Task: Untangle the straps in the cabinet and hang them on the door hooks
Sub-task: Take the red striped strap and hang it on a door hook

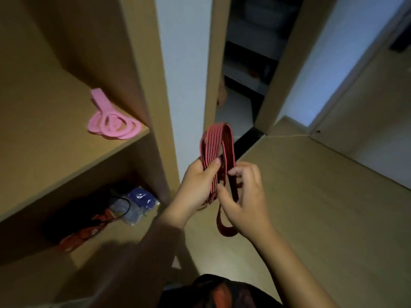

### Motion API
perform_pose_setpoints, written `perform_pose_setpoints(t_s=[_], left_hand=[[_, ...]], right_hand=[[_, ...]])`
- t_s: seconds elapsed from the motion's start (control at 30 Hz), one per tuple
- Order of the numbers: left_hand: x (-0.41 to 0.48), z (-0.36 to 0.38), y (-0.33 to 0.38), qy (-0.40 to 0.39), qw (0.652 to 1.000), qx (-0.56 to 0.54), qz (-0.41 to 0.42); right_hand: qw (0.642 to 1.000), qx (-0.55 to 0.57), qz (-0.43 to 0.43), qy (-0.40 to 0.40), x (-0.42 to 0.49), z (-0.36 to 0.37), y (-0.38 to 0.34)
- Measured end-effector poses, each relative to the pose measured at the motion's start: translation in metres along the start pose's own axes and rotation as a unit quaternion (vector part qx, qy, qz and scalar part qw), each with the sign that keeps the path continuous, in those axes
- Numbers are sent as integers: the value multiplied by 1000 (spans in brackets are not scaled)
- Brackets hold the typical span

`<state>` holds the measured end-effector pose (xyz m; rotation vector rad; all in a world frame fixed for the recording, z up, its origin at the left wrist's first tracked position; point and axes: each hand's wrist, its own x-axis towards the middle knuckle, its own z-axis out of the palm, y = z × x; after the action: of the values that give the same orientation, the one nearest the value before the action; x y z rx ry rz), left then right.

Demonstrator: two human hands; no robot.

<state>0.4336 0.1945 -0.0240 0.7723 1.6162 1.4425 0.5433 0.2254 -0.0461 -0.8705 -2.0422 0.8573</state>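
Strap bundle [219,147] is gripped in left hand [198,185] and pinched by right hand [244,196], just right of cabinet [138,52] | pink strap [111,123] is coiled on cabinet's upper shelf | plastic bags [138,203] are stored on cabinet's lower shelf.

Left of your left hand [198,185] you have a tan wooden cabinet [44,107] with open shelves. Beyond it rise a white wall [184,63] and a dim doorway [251,52]. Right of your right hand [244,196], pale wood floor [311,196] spreads under low light.
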Motion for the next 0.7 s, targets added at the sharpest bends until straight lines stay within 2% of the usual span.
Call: perform_pose_setpoints(t_s=[0.07,0.13,0.27,0.37,0.53,0.7], left_hand=[[-7,36,-8,-77,996,35,-20],[-12,71,-12,-139,988,60,-42],[-13,136,-13,-253,961,104,-45],[-11,181,-15,-299,947,110,-47],[7,245,-18,-387,912,121,-61],[49,306,-14,-477,869,133,-15]], right_hand=[[997,23,61,48,-10,-32,13],[991,34,113,58,-21,-65,24],[981,66,165,81,-42,-125,39],[963,71,214,150,-50,-159,57],[939,2,250,235,-53,-207,97],[899,16,315,303,-30,-250,134]])
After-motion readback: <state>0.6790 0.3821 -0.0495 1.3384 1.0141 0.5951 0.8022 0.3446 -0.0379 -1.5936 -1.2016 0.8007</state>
